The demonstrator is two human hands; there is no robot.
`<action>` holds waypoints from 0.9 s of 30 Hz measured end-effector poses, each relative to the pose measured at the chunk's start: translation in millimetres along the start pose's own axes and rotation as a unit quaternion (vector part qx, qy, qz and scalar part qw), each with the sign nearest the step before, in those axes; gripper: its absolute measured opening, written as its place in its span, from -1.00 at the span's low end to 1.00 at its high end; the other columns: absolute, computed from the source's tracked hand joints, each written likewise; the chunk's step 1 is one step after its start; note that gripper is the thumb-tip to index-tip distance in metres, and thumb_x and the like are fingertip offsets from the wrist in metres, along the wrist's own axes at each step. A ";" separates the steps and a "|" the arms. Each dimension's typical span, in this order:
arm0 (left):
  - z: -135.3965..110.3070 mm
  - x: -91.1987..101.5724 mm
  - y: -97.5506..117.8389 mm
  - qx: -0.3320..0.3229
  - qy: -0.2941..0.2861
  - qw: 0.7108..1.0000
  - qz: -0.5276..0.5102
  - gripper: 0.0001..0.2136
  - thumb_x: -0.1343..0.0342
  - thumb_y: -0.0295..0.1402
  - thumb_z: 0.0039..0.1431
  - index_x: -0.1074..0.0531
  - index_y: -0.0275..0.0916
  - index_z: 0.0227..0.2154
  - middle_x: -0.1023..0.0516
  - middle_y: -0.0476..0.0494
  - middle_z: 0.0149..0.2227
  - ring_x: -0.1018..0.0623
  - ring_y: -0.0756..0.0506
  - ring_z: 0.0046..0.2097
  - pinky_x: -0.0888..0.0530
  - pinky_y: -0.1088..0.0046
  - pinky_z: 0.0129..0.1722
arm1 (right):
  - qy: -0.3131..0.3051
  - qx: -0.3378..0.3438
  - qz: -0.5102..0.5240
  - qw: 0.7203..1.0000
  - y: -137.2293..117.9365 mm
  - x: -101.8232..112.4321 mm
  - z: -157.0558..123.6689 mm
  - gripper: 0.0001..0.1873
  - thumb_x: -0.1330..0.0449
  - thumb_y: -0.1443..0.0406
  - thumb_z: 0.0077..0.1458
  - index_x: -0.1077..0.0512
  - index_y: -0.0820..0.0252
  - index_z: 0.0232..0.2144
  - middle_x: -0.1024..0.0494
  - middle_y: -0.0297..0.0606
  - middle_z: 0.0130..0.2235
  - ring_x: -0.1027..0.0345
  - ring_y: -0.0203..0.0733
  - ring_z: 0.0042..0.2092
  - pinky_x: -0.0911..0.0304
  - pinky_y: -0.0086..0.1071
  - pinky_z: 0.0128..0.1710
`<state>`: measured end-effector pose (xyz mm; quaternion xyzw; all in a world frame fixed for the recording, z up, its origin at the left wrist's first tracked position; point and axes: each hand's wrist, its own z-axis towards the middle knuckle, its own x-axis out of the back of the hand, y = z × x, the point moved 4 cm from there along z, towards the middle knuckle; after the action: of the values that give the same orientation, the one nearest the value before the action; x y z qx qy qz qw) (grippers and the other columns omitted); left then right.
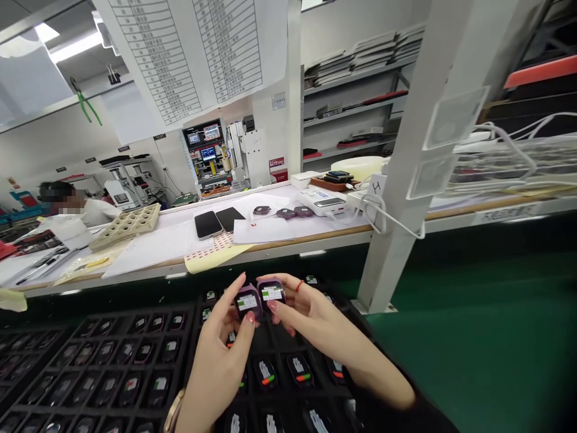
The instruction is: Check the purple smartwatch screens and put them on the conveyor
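Note:
My left hand pinches a small purple watch body with a white-and-green label on its screen. My right hand pinches a second purple watch body with a like label, right beside the first. Both are held just above black compartment trays that hold several more watch bodies, each in its own cell. A gold band shows on my left wrist and a red ring on a right finger.
Behind the trays runs a white shelf with two phones, three purple watch bodies, a beige perforated tray, papers and yellow sticker sheets. A white post stands at right with cables. Another person sits far left.

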<state>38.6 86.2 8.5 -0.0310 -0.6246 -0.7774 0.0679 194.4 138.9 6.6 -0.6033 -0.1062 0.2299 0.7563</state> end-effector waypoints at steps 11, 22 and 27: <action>2.8 4.4 -2.0 -0.005 -0.013 1.000 -0.004 -0.50 -0.08 -0.11 0.33 -0.20 0.09 0.30 -0.47 -0.07 0.12 -0.49 -0.08 0.06 -0.47 0.48 0.05 | 0.018 -0.011 -0.019 1.000 3.5 3.7 4.5 -0.33 -0.27 -0.17 0.12 -0.40 0.19 0.03 -0.40 -0.31 -0.38 -0.24 -0.29 -0.48 -0.18 -0.49 -0.60; 6.1 13.7 -6.1 -0.006 0.001 0.998 0.066 -0.53 0.01 -0.03 0.35 -0.23 0.12 0.28 -0.46 -0.02 -0.27 -0.37 0.03 -0.36 -0.45 0.56 -0.28 | 0.019 -0.026 -0.004 0.999 -1.3 2.4 1.0 -0.27 -0.19 -0.24 0.15 -0.43 0.21 0.07 -0.46 -0.29 -0.37 -0.25 -0.29 -0.48 -0.30 -0.43 -0.49; 3.5 11.8 -1.3 -0.010 0.007 0.998 0.066 -0.54 -0.02 -0.02 0.34 -0.25 0.14 0.27 -0.49 -0.05 -0.09 -0.46 0.01 -0.23 -0.46 0.55 -0.15 | 0.016 -0.029 -0.002 0.999 -1.9 1.8 -2.3 -0.28 -0.15 -0.23 0.20 -0.43 0.21 0.08 -0.51 -0.25 -0.31 -0.26 -0.30 -0.47 -0.30 -0.45 -0.46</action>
<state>26.6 89.1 9.6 -0.0674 -0.6129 -0.7776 0.1232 197.4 137.5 7.7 -0.6283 -0.1022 0.2158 0.7405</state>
